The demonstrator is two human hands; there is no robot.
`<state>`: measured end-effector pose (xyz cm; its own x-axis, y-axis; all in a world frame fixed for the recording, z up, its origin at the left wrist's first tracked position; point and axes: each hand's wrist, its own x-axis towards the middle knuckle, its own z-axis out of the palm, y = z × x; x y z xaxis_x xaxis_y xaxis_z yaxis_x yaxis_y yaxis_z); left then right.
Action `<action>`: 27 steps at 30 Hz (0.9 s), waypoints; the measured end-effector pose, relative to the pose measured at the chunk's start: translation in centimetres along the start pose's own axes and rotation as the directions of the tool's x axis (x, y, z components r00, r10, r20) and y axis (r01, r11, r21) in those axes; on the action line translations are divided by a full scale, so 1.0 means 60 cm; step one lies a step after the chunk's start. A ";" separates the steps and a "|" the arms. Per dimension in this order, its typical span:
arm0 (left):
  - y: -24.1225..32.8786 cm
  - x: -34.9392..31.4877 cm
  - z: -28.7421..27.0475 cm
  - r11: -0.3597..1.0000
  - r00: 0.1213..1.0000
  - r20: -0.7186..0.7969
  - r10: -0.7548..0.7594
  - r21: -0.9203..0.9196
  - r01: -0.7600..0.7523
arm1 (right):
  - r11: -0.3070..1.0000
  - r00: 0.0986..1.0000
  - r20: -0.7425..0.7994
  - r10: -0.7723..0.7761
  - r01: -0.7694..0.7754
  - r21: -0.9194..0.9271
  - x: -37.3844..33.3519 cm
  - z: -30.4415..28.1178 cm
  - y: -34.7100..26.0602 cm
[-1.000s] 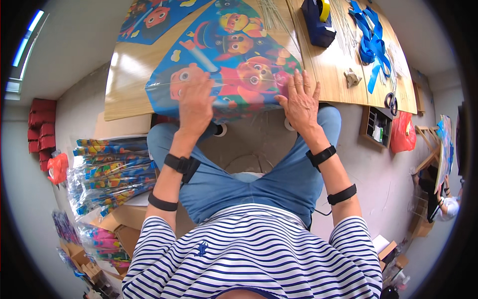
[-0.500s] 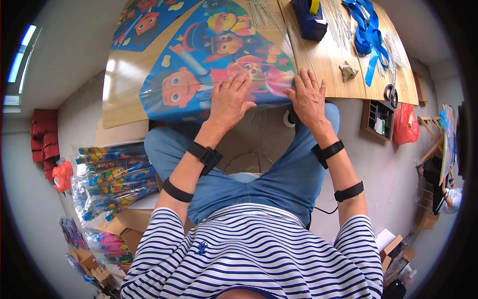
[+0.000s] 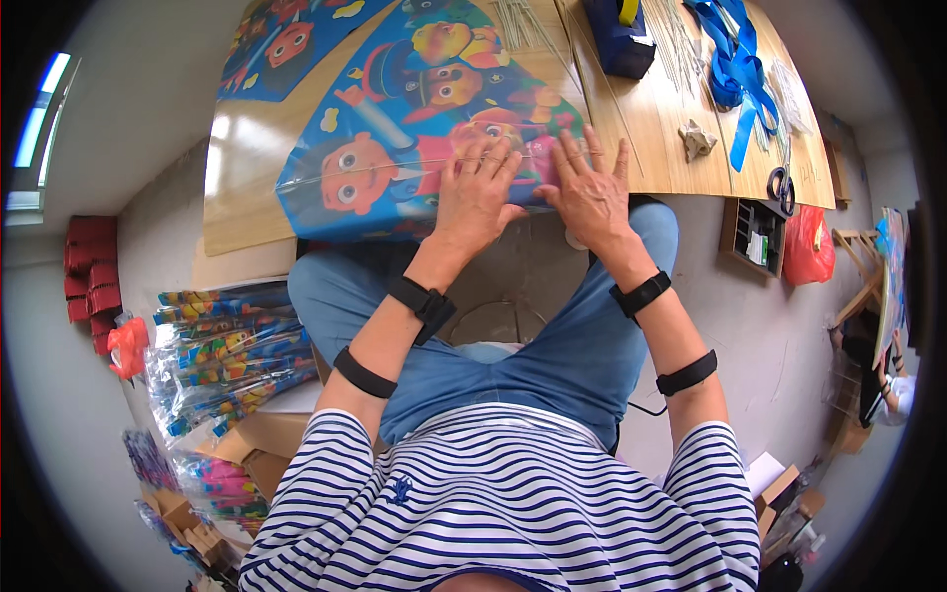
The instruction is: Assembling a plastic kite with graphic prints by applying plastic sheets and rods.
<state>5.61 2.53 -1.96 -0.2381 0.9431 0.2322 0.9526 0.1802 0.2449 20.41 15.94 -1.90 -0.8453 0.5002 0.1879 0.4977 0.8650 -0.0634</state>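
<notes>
A blue plastic kite sail (image 3: 395, 148) printed with cartoon figures lies on the wooden table, its near edge hanging over the table's front. My left hand (image 3: 478, 192) presses flat on the near part of the sail, fingers stretched out. Beside it, my right hand (image 3: 594, 197) rests at the sail's near right corner, fingers spread. A thin line like a rod or crease (image 3: 330, 180) runs across the sail and passes under my left hand. What lies beneath my palms is hidden.
A second printed sail (image 3: 286, 49) lies at the far left. Thin rods (image 3: 676, 59), a dark blue tape dispenser (image 3: 619, 44), blue ribbon (image 3: 735, 74) and scissors (image 3: 780, 187) are on the right. Bagged printed bundles (image 3: 232, 355) stand at lower left. Someone works at far right.
My left hand has slid to the right over the sail. The right hand has moved slightly left and nearer, over the corner, so the two hands are closer together.
</notes>
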 end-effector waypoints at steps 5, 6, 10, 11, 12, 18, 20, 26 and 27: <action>0.004 -0.005 0.001 0.999 0.999 -0.013 -0.032 -0.020 0.031 | 1.000 1.000 0.023 -0.010 0.009 0.018 0.012 -0.016 -0.020; 0.005 -0.006 0.003 0.999 0.999 -0.013 -0.032 -0.022 0.032 | 0.989 0.990 -0.060 -0.126 0.130 0.066 0.011 -0.014 -0.027; 0.000 -0.003 0.003 1.000 1.000 -0.011 -0.011 0.019 0.012 | 0.991 0.992 -0.033 -0.120 0.122 0.056 -0.009 0.006 -0.024; 0.000 -0.004 0.002 1.000 1.000 -0.013 -0.005 -0.013 0.005 | 0.990 0.992 -0.032 -0.125 0.127 0.054 -0.012 0.003 -0.022; 0.001 -0.007 0.002 1.000 1.000 -0.016 -0.009 -0.014 0.008 | 0.995 0.995 -0.017 -0.094 0.095 0.043 -0.015 0.001 -0.021; 0.003 -0.007 -0.002 0.999 1.000 0.009 -0.021 -0.029 0.021 | 0.974 0.969 -0.173 0.178 -0.149 0.169 -0.021 -0.017 0.012; 0.001 -0.007 0.000 0.999 0.999 0.004 -0.042 -0.027 0.042 | 0.957 0.962 -0.137 0.237 -0.207 0.205 -0.008 -0.022 0.016; 0.004 -0.006 -0.005 0.998 0.999 -0.045 0.003 -0.068 -0.006 | 0.875 0.926 -0.104 0.362 -0.300 0.381 0.064 0.003 0.051; 0.007 -0.007 -0.007 0.998 0.999 -0.050 0.011 -0.067 -0.015 | 0.863 0.928 -0.105 0.357 -0.285 0.417 0.076 0.007 0.057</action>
<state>6.01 2.08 -1.58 -0.2363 0.9299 0.2818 0.9412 0.1471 0.3041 18.16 21.19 -1.69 -0.5865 0.7688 0.2548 0.5895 0.6210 -0.5167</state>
